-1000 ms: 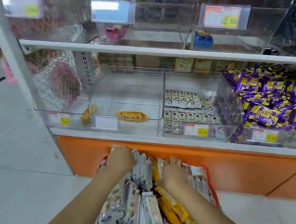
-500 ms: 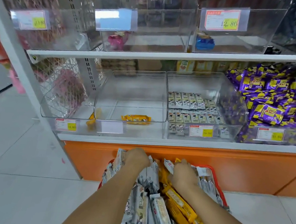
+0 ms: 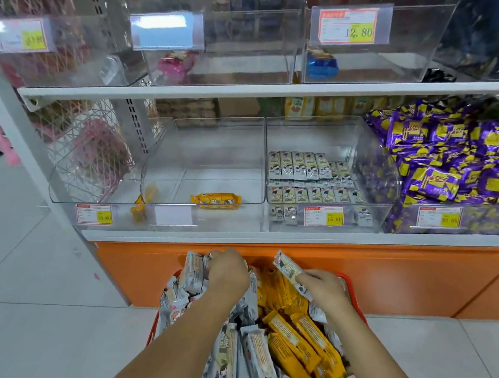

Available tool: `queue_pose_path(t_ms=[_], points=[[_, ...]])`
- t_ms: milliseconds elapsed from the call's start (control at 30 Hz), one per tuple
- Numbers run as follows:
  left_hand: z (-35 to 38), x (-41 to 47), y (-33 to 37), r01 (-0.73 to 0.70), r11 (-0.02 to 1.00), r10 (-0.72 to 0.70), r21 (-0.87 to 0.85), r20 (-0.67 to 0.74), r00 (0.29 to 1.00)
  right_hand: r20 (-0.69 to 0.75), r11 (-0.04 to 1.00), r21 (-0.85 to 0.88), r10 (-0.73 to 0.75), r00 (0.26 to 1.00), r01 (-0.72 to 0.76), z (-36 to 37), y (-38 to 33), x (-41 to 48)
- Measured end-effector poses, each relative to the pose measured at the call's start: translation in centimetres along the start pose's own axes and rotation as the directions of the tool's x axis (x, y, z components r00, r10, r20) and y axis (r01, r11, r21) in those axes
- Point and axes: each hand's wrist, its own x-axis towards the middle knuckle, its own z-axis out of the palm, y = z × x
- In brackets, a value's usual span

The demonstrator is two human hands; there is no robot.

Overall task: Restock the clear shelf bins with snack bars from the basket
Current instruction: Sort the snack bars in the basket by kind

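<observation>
A red basket (image 3: 354,300) heaped with grey-white and yellow snack bars stands on the floor below the shelf. My left hand (image 3: 228,273) grips a bunch of grey-white bars (image 3: 192,273) at the far left of the heap. My right hand (image 3: 325,290) holds one grey-white bar (image 3: 289,268), lifted above the pile and pointing up to the left. On the lower shelf, one clear bin (image 3: 206,162) holds a single yellow bar (image 3: 216,200). The bin to its right (image 3: 373,162) holds rows of small grey-white bars (image 3: 308,178).
Purple-and-yellow packs (image 3: 454,165) fill the bin at the right. The upper shelf carries clear bins with price tags (image 3: 348,29), nearly bare. An orange cabinet base (image 3: 392,270) runs under the white shelf edge. Pale floor tiles (image 3: 14,282) spread to the left.
My right hand has lifted a grey-white bar out of the basket pile. My left hand has gathered grey-white bars at the heap's far left. The view has moved closer to the shelf.
</observation>
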Motion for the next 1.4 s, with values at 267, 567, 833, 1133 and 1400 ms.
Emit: queue_pose_path(t_ms=[267,567,833,1133,1400], points=[[-4.3,-3.0,0.7,-0.008,0.49,0.087,-0.872,0.04,0.995,0.16,0.969,0.242,0.018,0.987,-0.057,-4.7,0.2,-2.3],[-7.6,-6.0,3.0,0.322,-0.185,0.581,-0.929,0.161,0.798,0.044,0.921,0.268,-0.305,0.951,0.283,-6.6,-5.1,-6.6],[-9.3,-5.0,5.9,0.21,-0.144,0.518,-0.967,0.107,0.849,-0.063,0.858,-0.27,-0.469,0.881,0.438,-6.3,-8.0,-7.5],[-14.5,0.8,6.3,-0.43,0.535,0.107,-0.727,-0.447,0.888,-0.312,0.699,-0.681,-0.547,0.777,0.22,-9.5,-16.1,2.9],[-12.2,5.3,5.4,-0.357,0.798,0.216,-0.486,-0.323,0.922,-0.25,0.226,-0.959,-0.388,0.887,-0.171,-9.5,-18.3,16.0]])
